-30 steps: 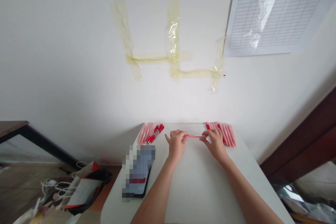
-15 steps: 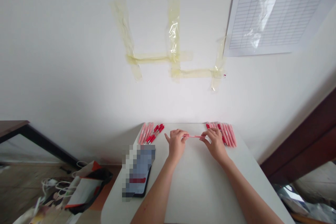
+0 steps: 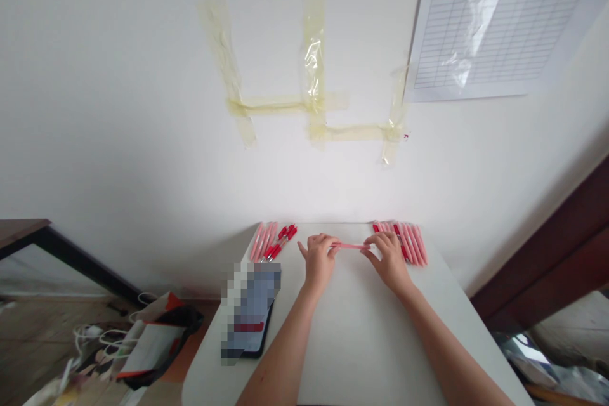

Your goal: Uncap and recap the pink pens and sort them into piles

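Between my two hands a pink pen [image 3: 351, 246] is held level, just above the white table [image 3: 352, 330]. My left hand [image 3: 320, 257] pinches its left end with thumb and fingers. The right end is pinched by my right hand [image 3: 386, 255]. Left of my left hand lie several pink pens [image 3: 263, 242] side by side, with red pens [image 3: 280, 243] slanting next to them. Beside and partly behind my right hand is a row of pens [image 3: 415, 244], mostly pink with some red among them.
A phone [image 3: 254, 311], partly blurred out, lies on the table's left side. The wall [image 3: 143, 108] rises behind the table, with yellowed tape [image 3: 314, 70] and a printed sheet [image 3: 495, 32] on it. Bags [image 3: 157, 342] stand on the floor at left.
The pink pen seems turned slightly about its length: the pale marking on it no longer shows. Both hands keep nearly the same place and grip.
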Tool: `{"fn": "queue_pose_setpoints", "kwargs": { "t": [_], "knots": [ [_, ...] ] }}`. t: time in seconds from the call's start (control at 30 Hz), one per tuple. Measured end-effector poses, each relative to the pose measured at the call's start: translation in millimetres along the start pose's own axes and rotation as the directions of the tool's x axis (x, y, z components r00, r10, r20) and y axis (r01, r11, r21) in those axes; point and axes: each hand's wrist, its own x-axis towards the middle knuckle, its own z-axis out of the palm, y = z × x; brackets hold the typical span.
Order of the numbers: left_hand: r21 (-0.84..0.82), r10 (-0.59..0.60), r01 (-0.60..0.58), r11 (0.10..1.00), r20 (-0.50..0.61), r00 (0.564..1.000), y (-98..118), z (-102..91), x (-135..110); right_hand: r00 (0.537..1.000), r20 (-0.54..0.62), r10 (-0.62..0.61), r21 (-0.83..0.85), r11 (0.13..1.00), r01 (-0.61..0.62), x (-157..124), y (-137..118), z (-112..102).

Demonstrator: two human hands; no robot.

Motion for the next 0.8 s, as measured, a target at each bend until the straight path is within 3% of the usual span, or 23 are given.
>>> {"fn": "queue_pose_setpoints", "kwargs": {
  "t": [0.43, 0.8],
  "knots": [
    [0.016, -0.003, 0.003, 1.0, 0.026, 1.0, 3.6, -1.5, 0.5, 0.999, -0.004, 0.045, -0.01, 0.999, -0.045, -0.8, 3.2, 1.7],
    [0.022, -0.041, 0.041, 0.999, -0.009, 0.999, -7.4, 3.8, 1.6, 0.996, -0.049, 0.073, 0.019, 0.997, -0.072, 0.4, 12.8, 0.5]
  ]
}}
